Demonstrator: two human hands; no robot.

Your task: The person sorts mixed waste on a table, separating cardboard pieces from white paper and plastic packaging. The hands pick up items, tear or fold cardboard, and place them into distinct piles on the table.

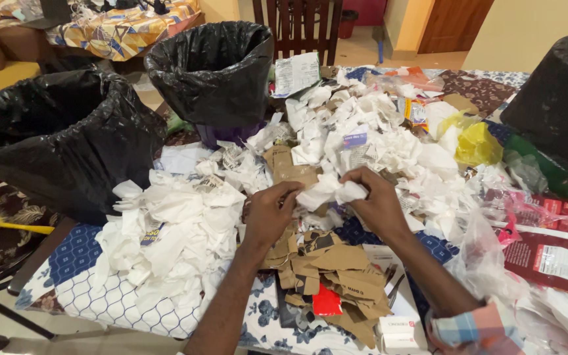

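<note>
Spread across a counter point(87, 289) covered in blue-and-white patterned cloth lies a heap of mixed waste: soft crumpled white tissue paper point(165, 230), torn stiff brown cardboard scraps point(330, 263), a yellow plastic bag point(478, 144). Both hands meet at the middle of the pile. The left hand point(267, 213) pinches one end of a crumpled white paper wad point(330, 190), its grip closed on it; the right hand point(376, 200) grasps the other end, fingers curled. The step looks like picking this wad out of the heap. Black glossy plastic-lined bins point(215, 72) stand open just beyond, another point(54, 138) at left.
</note>
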